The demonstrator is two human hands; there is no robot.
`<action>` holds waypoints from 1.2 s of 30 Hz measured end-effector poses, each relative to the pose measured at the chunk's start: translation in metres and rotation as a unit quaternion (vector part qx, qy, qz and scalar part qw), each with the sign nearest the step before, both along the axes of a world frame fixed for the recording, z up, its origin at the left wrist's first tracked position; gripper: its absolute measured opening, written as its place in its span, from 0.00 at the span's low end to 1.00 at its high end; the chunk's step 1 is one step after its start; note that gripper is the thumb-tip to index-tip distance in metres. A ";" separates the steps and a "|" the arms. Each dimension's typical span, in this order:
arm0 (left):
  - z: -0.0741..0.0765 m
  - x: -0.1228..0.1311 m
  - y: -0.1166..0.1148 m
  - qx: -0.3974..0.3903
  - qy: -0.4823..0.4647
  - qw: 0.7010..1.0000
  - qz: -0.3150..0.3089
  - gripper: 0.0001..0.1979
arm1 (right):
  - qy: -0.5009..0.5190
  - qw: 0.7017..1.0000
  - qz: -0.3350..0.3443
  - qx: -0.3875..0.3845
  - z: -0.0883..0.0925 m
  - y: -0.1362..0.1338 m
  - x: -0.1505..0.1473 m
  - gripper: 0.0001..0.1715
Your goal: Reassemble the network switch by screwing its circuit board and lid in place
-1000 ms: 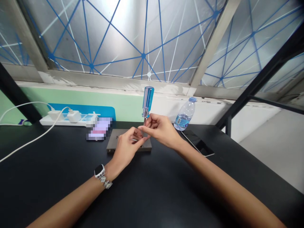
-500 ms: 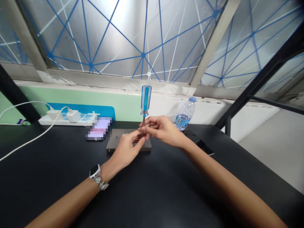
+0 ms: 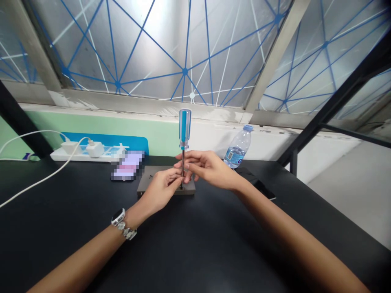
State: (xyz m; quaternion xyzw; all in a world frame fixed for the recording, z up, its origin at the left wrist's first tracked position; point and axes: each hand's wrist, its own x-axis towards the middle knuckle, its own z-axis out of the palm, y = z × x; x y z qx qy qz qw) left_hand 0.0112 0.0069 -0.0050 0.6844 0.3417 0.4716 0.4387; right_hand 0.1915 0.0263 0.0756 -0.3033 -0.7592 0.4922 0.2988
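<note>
A screwdriver [image 3: 185,128] with a clear and blue handle stands upright, its tip down at the front part of a flat grey-brown box [image 3: 148,183]. My left hand [image 3: 161,187] is over the box, its thumb and fingers closed round the lower shaft. From the right, my right hand [image 3: 209,169] pinches the shaft higher up, just below the handle. Both hands hide much of the box's top.
Behind to the left lie a phone [image 3: 127,165] with a blurred screen and a white power strip [image 3: 106,152] with plugs and cables. At the right are a water bottle [image 3: 236,148] and a dark tablet-like device [image 3: 258,185] on the black table [image 3: 183,244].
The screwdriver has shifted slightly left and stands straighter, with more of its shaft and its tip showing. My left hand has moved a little left and down.
</note>
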 end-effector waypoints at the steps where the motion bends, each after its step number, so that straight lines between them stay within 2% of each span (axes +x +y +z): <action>1: 0.002 -0.001 -0.001 0.001 0.006 1.000 -0.012 0.08 | 0.006 1.000 0.000 -0.008 0.000 0.000 0.000 0.14; 5: 0.006 0.001 -0.004 0.015 0.034 0.999 -0.024 0.10 | 0.033 0.999 -0.007 -0.015 -0.001 0.002 0.002 0.10; 8: 0.005 0.002 -0.004 0.024 0.062 0.998 -0.019 0.12 | 0.030 0.999 0.012 -0.025 0.000 0.000 0.004 0.13; 11: 0.003 0.003 -0.003 0.030 0.070 0.997 -0.009 0.12 | 0.010 1.000 -0.002 -0.025 0.003 -0.001 0.004 0.15; 17: 0.002 0.004 -0.006 0.053 0.083 0.988 0.117 0.09 | 0.026 0.997 -0.057 0.051 -0.007 0.002 -0.003 0.13; 19: 0.001 0.005 -0.006 0.046 0.080 0.987 0.130 0.10 | 0.033 0.991 -0.094 0.087 -0.012 0.004 -0.006 0.15; 21: -0.002 0.005 -0.004 0.033 0.067 0.989 0.124 0.09 | 0.025 0.985 -0.125 0.114 -0.014 0.005 -0.007 0.16; 23: -0.005 0.004 -0.002 0.016 0.042 0.994 0.105 0.07 | -0.001 0.984 -0.126 0.122 -0.013 0.004 -0.007 0.14; 29: -0.006 -0.003 0.000 -0.011 0.016 1.000 -0.012 0.08 | -0.052 0.998 -0.020 0.027 0.004 -0.002 0.002 0.18; 33: -0.005 -0.002 0.000 -0.003 0.030 0.999 -0.022 0.10 | -0.051 0.998 -0.021 0.023 0.005 -0.001 0.003 0.16; 36: -0.005 0.003 -0.001 0.009 0.031 0.999 0.018 0.12 | -0.029 0.998 -0.036 0.037 0.000 0.002 0.001 0.08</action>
